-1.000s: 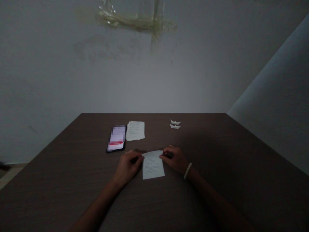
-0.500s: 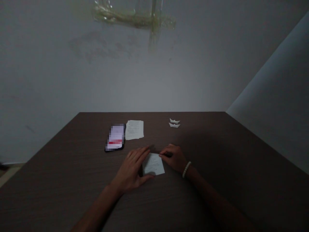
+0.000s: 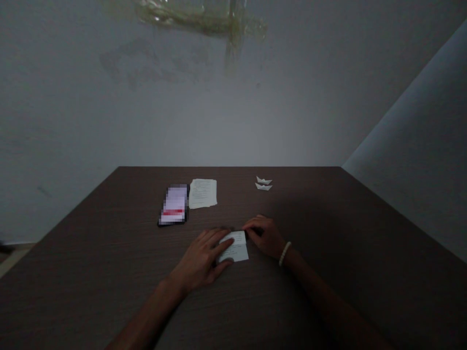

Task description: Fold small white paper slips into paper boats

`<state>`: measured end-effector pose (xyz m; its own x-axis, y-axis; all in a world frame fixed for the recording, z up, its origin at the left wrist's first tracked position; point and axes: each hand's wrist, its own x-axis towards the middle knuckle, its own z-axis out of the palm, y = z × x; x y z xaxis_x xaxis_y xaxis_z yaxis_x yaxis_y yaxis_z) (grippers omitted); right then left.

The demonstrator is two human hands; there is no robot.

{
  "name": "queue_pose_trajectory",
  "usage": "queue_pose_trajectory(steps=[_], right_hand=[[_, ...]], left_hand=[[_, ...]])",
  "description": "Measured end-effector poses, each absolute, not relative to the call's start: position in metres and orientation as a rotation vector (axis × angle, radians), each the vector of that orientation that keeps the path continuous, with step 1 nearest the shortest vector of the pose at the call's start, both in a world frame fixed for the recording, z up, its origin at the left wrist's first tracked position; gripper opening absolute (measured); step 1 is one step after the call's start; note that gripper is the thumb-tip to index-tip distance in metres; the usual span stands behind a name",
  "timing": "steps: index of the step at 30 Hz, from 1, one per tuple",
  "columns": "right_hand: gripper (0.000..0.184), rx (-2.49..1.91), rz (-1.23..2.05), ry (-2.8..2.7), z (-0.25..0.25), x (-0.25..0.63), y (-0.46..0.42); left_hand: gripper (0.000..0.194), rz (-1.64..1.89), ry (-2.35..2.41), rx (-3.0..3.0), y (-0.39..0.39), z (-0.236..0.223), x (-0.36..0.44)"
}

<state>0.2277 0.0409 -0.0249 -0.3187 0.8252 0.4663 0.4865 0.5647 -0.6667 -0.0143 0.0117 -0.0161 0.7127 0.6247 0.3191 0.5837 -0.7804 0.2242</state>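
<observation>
Two bare hands meet at a small printed sheet of paper [image 3: 239,253] in the lower middle of the head view, on a dark brown worktop [image 3: 233,311]. The left hand [image 3: 203,256] is spread over the sheet's left side, fingers apart and grasping nothing. An edge or crease runs across the sheet. The right hand [image 3: 265,237], with a beaded bracelet [image 3: 285,253] at its wrist, is curled at the sheet's upper right corner; whether it pinches the paper I cannot tell. Left of centre lie a phone [image 3: 174,204] and a paper stack [image 3: 203,193]; right of centre, two paper boats [image 3: 263,186].
</observation>
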Motion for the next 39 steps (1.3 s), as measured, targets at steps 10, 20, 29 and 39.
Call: queue_pose_trajectory(steps=[10,20,29,39], right_hand=[[0.007,-1.046,0.514,-2.111,-0.019,0.225,0.035],[0.02,-0.989,0.632,-2.097,-0.014,0.229,0.032],[0.025,-0.922,0.703,-2.08,-0.011,0.233,0.031],[0.008,-1.118,0.564,-1.9,-0.027,0.223,0.035]], left_hand=[[0.025,0.565,0.926,2.814,0.007,-0.008,-0.01],[0.043,0.702,0.996,2.787,0.008,-0.017,-0.011],[0.046,0.683,1.075,2.788,0.009,-0.015,-0.009],[0.057,0.884,1.173,2.546,0.011,-0.021,-0.011]])
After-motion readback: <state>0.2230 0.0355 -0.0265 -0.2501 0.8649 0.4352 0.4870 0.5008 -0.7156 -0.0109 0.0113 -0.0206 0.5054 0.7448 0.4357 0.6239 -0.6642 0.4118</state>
